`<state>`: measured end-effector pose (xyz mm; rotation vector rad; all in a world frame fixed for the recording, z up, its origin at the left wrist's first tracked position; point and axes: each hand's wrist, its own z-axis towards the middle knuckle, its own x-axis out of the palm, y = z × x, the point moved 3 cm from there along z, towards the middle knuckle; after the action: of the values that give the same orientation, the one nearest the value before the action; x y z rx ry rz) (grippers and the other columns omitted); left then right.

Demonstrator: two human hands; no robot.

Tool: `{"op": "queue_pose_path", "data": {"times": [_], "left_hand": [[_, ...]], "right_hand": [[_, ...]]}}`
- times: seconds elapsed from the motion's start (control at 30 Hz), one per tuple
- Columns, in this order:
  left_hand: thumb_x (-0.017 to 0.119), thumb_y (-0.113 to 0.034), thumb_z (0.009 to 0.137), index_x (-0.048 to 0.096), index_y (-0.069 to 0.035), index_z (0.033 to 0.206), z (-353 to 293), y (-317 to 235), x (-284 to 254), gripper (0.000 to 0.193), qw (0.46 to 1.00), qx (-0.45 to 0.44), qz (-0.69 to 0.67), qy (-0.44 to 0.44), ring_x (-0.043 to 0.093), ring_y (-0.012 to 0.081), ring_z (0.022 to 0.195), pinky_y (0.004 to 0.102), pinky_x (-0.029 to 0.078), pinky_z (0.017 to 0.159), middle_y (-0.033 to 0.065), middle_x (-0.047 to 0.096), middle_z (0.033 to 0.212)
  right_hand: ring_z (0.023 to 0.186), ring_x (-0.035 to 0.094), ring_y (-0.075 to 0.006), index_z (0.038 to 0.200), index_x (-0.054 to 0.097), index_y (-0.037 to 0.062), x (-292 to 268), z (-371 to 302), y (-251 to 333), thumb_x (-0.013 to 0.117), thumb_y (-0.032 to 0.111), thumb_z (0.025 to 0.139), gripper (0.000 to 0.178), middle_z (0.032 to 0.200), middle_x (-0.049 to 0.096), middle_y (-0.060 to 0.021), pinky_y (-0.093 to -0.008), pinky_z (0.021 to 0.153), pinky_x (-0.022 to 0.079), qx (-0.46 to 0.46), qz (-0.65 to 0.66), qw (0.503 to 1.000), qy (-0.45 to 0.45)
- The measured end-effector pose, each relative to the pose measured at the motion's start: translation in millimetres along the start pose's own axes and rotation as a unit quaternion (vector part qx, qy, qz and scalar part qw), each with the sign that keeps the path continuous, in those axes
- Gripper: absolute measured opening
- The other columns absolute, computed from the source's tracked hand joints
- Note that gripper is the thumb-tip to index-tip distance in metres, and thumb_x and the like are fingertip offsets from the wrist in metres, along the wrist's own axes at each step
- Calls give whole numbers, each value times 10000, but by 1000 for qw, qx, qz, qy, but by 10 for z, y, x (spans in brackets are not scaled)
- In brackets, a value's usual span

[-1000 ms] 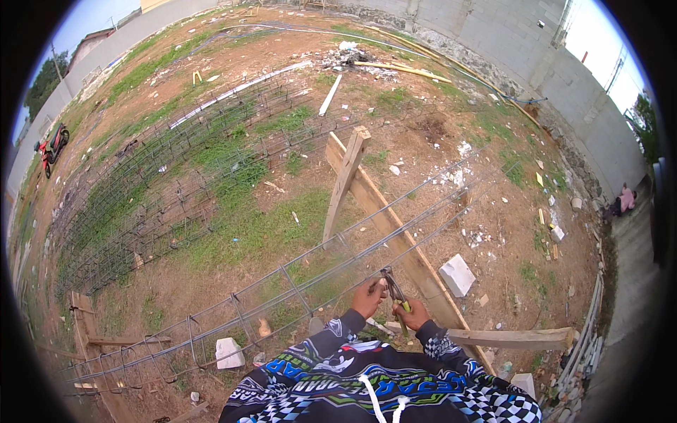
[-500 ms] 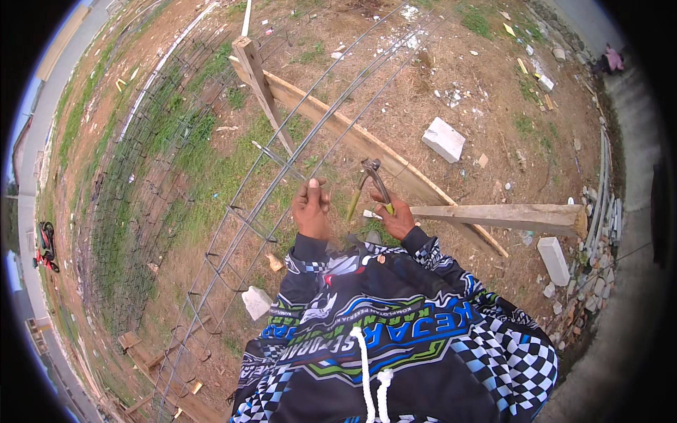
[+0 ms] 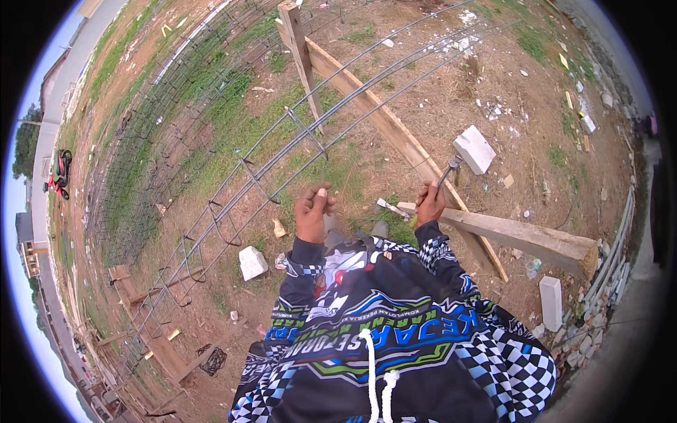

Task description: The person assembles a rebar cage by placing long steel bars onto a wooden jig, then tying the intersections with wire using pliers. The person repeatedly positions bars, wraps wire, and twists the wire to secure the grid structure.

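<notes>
In my right hand [image 3: 429,203] is a pair of pincers [image 3: 448,171], with the metal head pointing up and away and a bit of green handle below my fist. My left hand [image 3: 313,211] is closed with the thumb against the fingers, just on the near side of a steel rebar cage [image 3: 363,88]. Whether a wire sits in that pinch is too small to tell. The cage's long bars run from far right to near left, with several square stirrups [image 3: 259,182] around them. One stirrup [image 3: 307,132] stands beyond my left hand.
A wooden post [image 3: 300,60], a plank [image 3: 381,109] and a squared beam [image 3: 522,236] form a support under and beside the bars. White blocks [image 3: 475,149] lie on the ground. Rubble and pipes [image 3: 613,247] line the right edge. More mesh cages [image 3: 141,162] lie at left.
My right hand has moved right, away from my left, and the pincers' spread handles are now gathered in my fist. The whole view has shifted, showing the cage farther along.
</notes>
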<state>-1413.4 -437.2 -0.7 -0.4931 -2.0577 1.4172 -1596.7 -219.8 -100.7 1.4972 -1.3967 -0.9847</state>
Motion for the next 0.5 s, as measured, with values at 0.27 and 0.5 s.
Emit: {"op": "queue_pose_path", "data": {"times": [0.27, 0.5], "left_hand": [[514, -190, 992, 557, 4, 1102, -243, -22, 42, 226, 957, -71, -269, 79, 489, 118, 652, 296, 445, 607, -11, 474, 721], [513, -218, 993, 553, -2, 1095, -351, 28, -2, 242, 943, -112, -292, 113, 426, 93, 578, 267, 379, 511, -30, 420, 687]], "right_hand": [[1127, 563, -413, 1218, 529, -41, -324, 563, -648, 524, 383, 900, 530, 1157, 617, -257, -443, 960, 422, -8, -429, 902, 35], [821, 653, -173, 1251, 571, 1, -63, -128, -512, 653, 372, 903, 515, 1051, 671, -123, -280, 735, 520, 206, -216, 904, 307]]}}
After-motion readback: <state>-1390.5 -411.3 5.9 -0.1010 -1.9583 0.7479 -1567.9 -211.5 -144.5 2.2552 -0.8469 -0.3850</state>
